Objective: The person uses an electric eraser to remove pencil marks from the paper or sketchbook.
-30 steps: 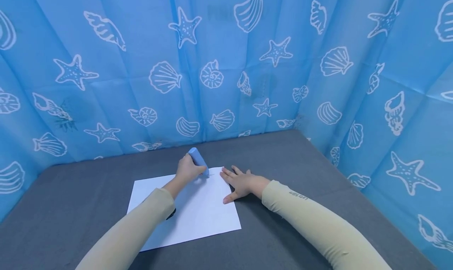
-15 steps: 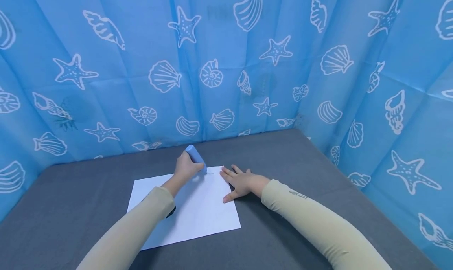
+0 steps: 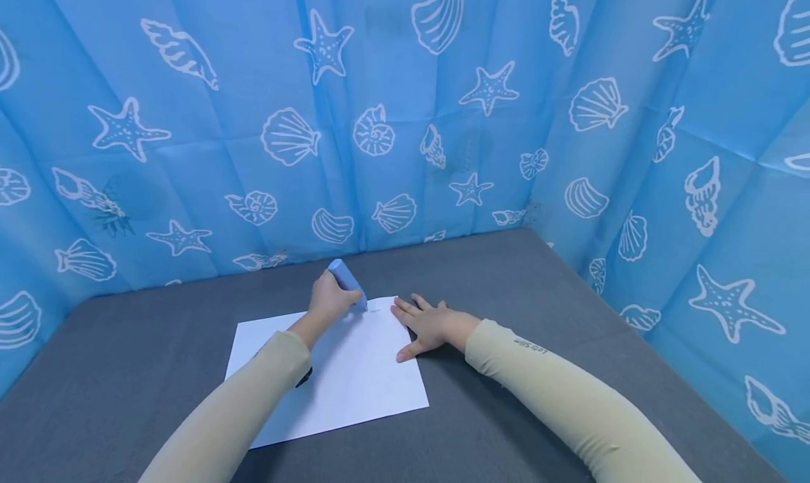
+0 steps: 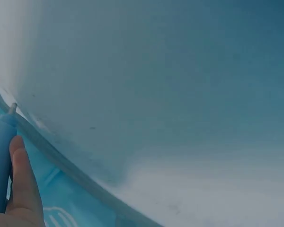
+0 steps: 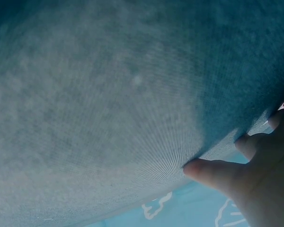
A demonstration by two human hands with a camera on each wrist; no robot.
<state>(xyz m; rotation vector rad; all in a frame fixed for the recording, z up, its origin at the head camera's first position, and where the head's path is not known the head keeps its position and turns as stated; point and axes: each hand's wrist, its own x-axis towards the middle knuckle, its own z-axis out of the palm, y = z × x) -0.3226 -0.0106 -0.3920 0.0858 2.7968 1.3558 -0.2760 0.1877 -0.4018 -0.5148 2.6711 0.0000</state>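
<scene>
My left hand (image 3: 329,297) grips a thick light-blue pen-shaped tool (image 3: 344,277), its top leaning away to the left. The tool's tip touches or nearly touches a white sheet of paper (image 3: 373,377), close to its far edge. A short faint dark mark (image 3: 375,310) lies on the paper just right of the tip. In the left wrist view the blue barrel (image 4: 1,156) ends in a narrow grey tip (image 4: 13,109). My right hand (image 3: 430,327) rests with fingers spread over the sheet's right edge, thumb and fingertips on the paper, the rest on the table.
A grey cloth-covered table (image 3: 506,286) lies under the paper. Behind and to the right hangs a blue curtain (image 3: 392,166) printed with white shells and starfish. A small dark item (image 3: 305,378) shows beneath my left wrist.
My left hand and the blue tool have shifted slightly left and toward the far edge of the paper. My right hand keeps its place on the sheet's edge. The view shifts a little.
</scene>
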